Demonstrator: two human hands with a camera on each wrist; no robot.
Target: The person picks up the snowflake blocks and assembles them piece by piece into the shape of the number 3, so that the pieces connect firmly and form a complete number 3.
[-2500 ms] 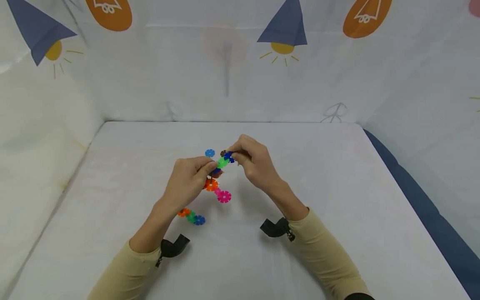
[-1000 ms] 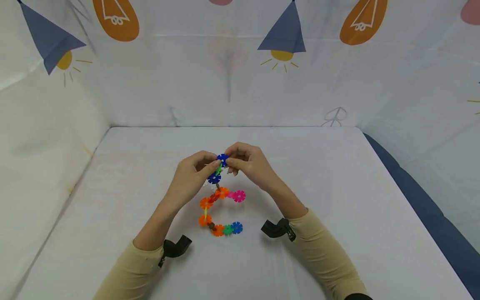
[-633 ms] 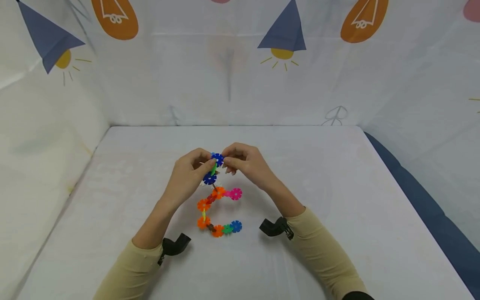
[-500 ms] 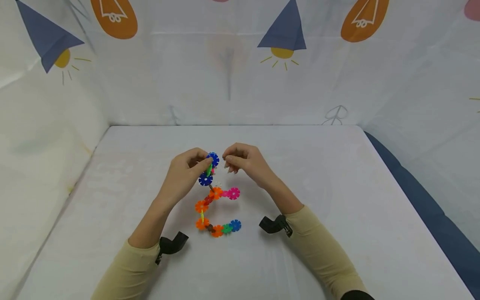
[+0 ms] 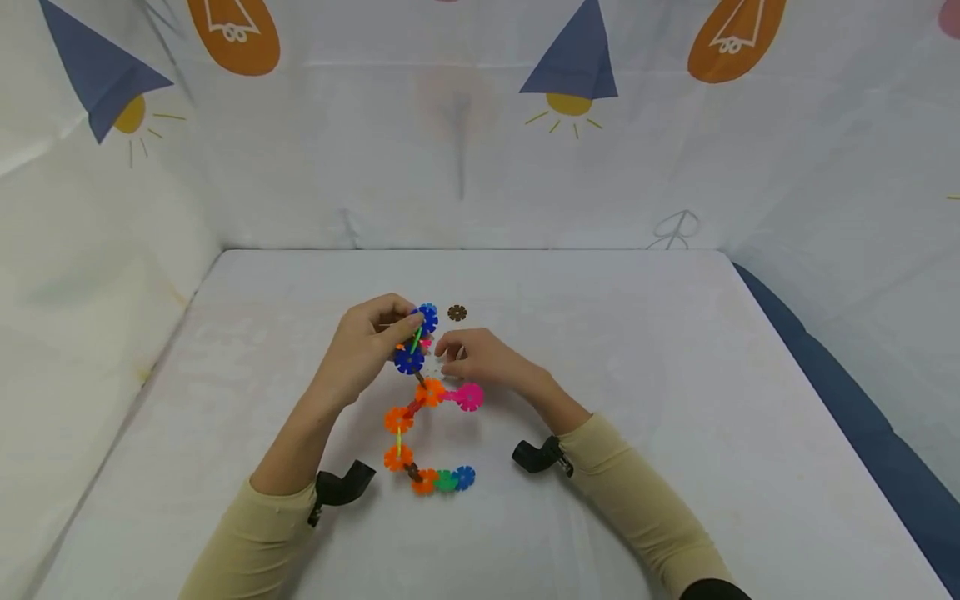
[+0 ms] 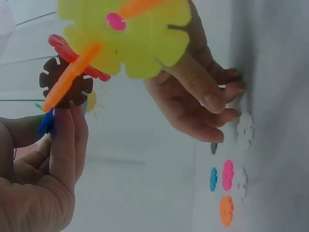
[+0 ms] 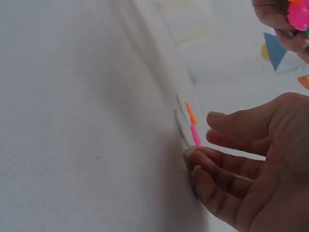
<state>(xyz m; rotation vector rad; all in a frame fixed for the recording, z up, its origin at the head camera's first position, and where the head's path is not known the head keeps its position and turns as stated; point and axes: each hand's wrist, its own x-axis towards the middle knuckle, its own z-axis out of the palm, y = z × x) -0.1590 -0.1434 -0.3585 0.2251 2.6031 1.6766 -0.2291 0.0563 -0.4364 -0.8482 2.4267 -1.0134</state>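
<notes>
My left hand [image 5: 372, 346] pinches a dark blue flower-shaped disc at the top of a chain of interlocking discs. Below it the chain runs through a thin green disc, another dark blue disc [image 5: 409, 359], orange discs [image 5: 431, 392] and a yellow disc [image 6: 145, 43], ending in blue [image 5: 465, 477]. A pink disc [image 5: 470, 397] ends a side branch. My right hand [image 5: 483, 358] is low over the table, beside a white disc [image 6: 245, 130]. Its thumb [image 7: 239, 123] stands apart from its bent fingers, and nothing shows between them.
A loose brown disc [image 5: 457, 312] lies on the table behind my right hand. Loose pink [image 6: 228, 175], light blue [image 6: 213, 179], orange [image 6: 226, 211] and white [image 6: 241, 183] discs lie close together, partly hidden by my left hand in the head view. White cloth walls surround the white tabletop [image 5: 637, 350].
My right hand has left the top blue disc and moved down toward the table, uncovering the brown disc. My left hand has shifted slightly left with the chain, whose lower end swung down.
</notes>
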